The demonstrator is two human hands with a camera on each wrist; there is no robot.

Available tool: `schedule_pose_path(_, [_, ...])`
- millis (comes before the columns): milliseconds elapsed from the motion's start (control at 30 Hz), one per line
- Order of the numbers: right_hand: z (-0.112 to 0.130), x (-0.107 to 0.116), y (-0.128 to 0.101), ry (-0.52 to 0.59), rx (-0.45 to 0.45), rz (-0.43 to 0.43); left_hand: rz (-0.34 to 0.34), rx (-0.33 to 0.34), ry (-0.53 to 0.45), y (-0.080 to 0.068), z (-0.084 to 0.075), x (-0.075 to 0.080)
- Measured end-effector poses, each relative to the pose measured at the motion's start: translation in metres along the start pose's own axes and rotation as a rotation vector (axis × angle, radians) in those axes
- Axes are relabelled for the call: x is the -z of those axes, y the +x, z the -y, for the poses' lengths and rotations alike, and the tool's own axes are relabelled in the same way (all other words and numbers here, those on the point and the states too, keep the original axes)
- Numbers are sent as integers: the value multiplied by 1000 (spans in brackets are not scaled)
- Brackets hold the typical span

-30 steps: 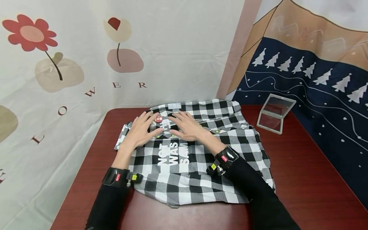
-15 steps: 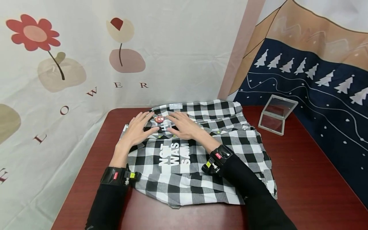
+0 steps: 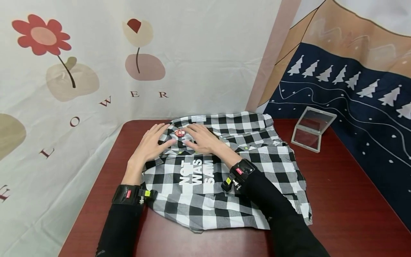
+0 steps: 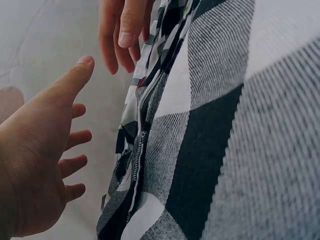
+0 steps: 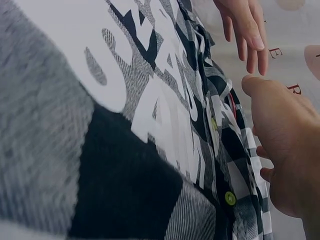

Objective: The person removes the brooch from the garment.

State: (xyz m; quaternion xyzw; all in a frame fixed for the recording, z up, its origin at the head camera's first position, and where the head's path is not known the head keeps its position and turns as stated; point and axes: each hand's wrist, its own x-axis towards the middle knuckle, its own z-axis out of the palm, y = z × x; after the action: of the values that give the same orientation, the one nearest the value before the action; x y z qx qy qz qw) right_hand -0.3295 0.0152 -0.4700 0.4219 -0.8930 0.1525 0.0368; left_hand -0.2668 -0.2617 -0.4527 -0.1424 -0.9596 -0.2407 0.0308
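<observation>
A black-and-white checked shirt lies spread on the table, with white lettering and a round red badge. Over its upper left part is my left hand, fingers extended and thumb spread. My right hand is held over the shirt just right of the badge, its fingers likewise extended. Both wrist views show the palms raised off the cloth; neither hand grips anything. In the right wrist view, yellow-green buttons run along the shirt's placket. The thumbs point toward each other.
An open, square, clear-lidded case with a pale frame stands at the back right of the red-brown table. A pale flower-print cloth hangs behind the table, and a dark blue tree-print cloth hangs along the right.
Both hands shift slightly left relative to the shirt, staying open above it. The whole scene drifts a little to the right in the head view. The shirt stays spread as before.
</observation>
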Motion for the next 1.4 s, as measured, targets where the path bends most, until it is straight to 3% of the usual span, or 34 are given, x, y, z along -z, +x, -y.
schedule_pose_path(367, [3, -5, 15, 36, -15, 28, 10, 9, 11, 1, 4, -3])
schedule_pose_path(733, [4, -8, 23, 119, -87, 73, 21, 23, 25, -1, 5, -5])
schedule_pose_path(1033, [7, -13, 31, 92, -95, 59, 27, -13, -2, 0, 6, -5])
schedule_pose_path(1400, [6, -23, 38, 26, -47, 28, 56, 8, -10, -1, 4, -7])
